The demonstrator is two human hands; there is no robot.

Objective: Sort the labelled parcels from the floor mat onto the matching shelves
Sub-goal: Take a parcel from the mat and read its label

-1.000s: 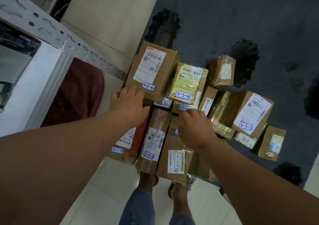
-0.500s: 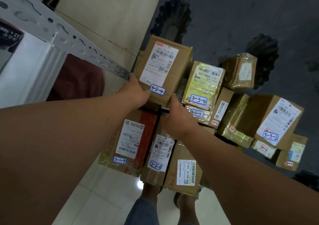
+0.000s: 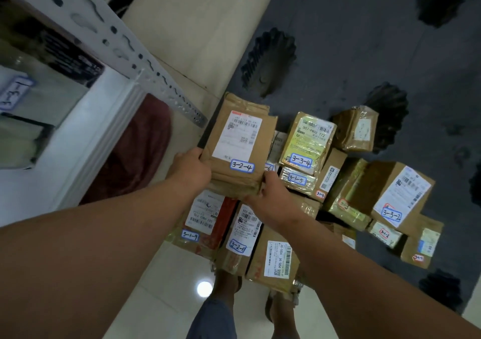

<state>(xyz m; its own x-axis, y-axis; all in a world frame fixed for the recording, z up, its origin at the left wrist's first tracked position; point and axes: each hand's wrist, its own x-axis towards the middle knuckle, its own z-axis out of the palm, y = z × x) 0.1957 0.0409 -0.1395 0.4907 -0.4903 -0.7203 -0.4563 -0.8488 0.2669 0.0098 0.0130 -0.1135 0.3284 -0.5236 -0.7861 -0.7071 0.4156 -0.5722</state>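
Parcel 3-2-4 sits between both hands above the heap, its long axis running away from the person, label up. The left hand grips its near-left edge, fingers curled under; the right hand clasps the near-right corner. Below and to the right lie parcel 3-1-9, parcel 3-2-10 and parcel 3-3-4. The shelf rack stands to the left, nearer the left hand, so I'd guess the box swings that way.
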